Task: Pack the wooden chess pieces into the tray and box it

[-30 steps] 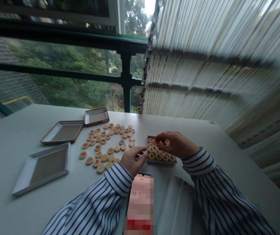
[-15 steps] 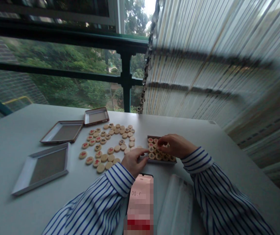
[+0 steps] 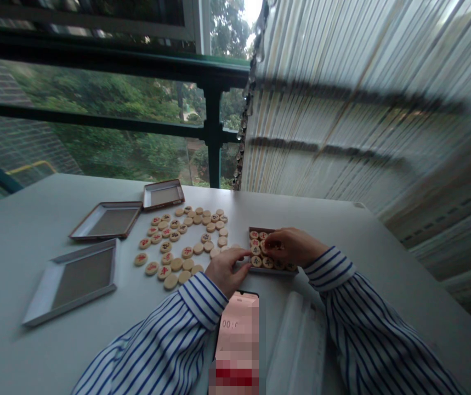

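A small box (image 3: pixel 274 271) right of centre holds rows of round wooden xiangqi pieces (image 3: pixel 255 261), with red and black characters facing up. My right hand (image 3: pixel 299 247) reaches over the box from the right, its fingers bent down and closed on a xiangqi piece at the box's middle; the fingers mostly hide that piece. At the box's left side rests my left hand (image 3: pixel 226 271), thumb and forefinger apart, fingertips at the edge. Left of it, many loose xiangqi pieces (image 3: pixel 187 252) lie scattered, some face up and others showing plain backs.
A white tray-like lid (image 3: pixel 114 274) and two brown-edged trays (image 3: pixel 128 233), (image 3: pixel 164 207) lie on the left of the white table (image 3: pixel 83 351). Close to me are a phone (image 3: pixel 237 329) and a clear plastic sleeve (image 3: pixel 296 345). Behind the table stand a green window frame and a bead curtain.
My right hand's fingers have dipped slightly lower among the pieces in the box. My left hand stays at the box's left edge. The whole view has shifted very slightly.
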Demonstrator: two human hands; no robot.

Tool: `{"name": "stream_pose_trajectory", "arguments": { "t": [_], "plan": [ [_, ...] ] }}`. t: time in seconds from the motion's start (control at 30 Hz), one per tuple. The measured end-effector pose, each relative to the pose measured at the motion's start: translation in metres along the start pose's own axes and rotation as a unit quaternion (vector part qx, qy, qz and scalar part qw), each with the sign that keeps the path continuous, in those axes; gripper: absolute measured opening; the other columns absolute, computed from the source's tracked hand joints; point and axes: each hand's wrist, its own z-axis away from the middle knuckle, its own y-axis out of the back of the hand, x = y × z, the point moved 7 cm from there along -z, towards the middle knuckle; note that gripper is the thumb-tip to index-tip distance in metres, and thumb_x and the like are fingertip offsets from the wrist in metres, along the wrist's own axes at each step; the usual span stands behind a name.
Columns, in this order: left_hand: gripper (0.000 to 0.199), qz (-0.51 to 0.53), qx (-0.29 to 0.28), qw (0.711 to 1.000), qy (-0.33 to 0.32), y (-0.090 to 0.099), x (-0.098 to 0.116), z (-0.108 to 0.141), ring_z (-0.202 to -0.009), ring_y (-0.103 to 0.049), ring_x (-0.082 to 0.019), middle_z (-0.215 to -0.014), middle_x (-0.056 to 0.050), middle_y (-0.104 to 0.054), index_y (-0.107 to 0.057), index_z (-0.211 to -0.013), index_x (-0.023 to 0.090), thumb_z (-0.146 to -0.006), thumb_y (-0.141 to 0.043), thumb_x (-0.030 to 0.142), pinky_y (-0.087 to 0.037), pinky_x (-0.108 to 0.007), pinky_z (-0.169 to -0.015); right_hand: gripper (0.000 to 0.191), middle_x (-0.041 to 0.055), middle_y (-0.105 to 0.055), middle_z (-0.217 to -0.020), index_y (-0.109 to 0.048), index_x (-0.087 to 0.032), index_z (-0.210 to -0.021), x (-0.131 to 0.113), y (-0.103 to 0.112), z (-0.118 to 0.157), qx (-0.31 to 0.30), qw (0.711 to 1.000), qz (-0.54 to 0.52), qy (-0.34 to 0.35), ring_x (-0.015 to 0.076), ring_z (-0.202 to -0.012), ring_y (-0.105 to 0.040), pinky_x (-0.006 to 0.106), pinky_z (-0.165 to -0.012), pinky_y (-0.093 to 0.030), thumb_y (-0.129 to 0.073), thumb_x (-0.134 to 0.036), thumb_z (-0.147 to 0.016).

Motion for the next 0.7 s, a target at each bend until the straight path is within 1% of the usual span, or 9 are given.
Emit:
{"name": "stream_pose_trajectory", "arguments": {
  "t": [0.1,0.3,0.5,0.6,0.7],
  "plan": [
    [0.023,0.003,-0.001,1.000,-0.004,-0.0003,0.0000,0.0001,-0.069,-0.061,-0.013,-0.079,-0.005,-0.066,-0.061,-0.092,0.016,-0.070,-0.056,0.015,-0.050,-0.024,-0.062,0.023,0.0050,-0.066,-0.078,-0.065,-0.021,-0.084,0.0004,-0.0012,-0.0001,-0.009,1.000,-0.007,0.002,0.0147,-0.069,-0.057,0.022,-0.059,-0.035,-0.047,-0.034,-0.077],
    [0.022,0.003,0.002,1.000,-0.005,-0.0007,-0.0016,0.0009,-0.071,-0.062,-0.014,-0.081,-0.005,-0.067,-0.061,-0.091,0.016,-0.070,-0.056,0.015,-0.051,-0.024,-0.064,0.024,0.0047,-0.065,-0.076,-0.065,-0.021,-0.086,0.0009,0.0000,0.0014,-0.010,0.999,-0.030,0.007,0.0138,-0.067,-0.056,0.021,-0.058,-0.036,-0.048,-0.033,-0.076],
    [0.022,-0.003,0.005,1.000,-0.005,0.0008,0.0003,0.0004,-0.072,-0.062,-0.014,-0.082,-0.005,-0.067,-0.061,-0.091,0.016,-0.069,-0.056,0.014,-0.051,-0.025,-0.066,0.022,0.0045,-0.066,-0.082,-0.065,-0.021,-0.087,-0.0014,-0.0009,0.0015,-0.022,0.999,-0.035,0.015,0.0149,-0.073,-0.057,0.022,-0.063,-0.037,-0.049,-0.030,-0.075],
    [0.023,-0.005,0.007,1.000,-0.006,0.0015,0.0010,0.0004,-0.073,-0.062,-0.014,-0.081,-0.004,-0.067,-0.061,-0.091,0.017,-0.069,-0.057,0.014,-0.051,-0.025,-0.067,0.021,0.0042,-0.066,-0.083,-0.065,-0.022,-0.087,-0.0023,-0.0012,0.0015,-0.030,0.999,-0.033,0.011,0.0150,-0.073,-0.057,0.022,-0.063,-0.037,-0.049,-0.029,-0.075],
    [0.022,-0.004,0.004,1.000,-0.009,0.0015,0.0018,0.0004,-0.073,-0.062,-0.014,-0.081,-0.004,-0.066,-0.061,-0.091,0.017,-0.070,-0.056,0.015,-0.051,-0.025,-0.067,0.020,0.0035,-0.066,-0.082,-0.065,-0.023,-0.086,-0.0032,0.0000,0.0018,-0.026,0.999,-0.028,0.011,0.0150,-0.073,-0.057,0.022,-0.063,-0.037,-0.050,-0.028,-0.075]
  ]
}}
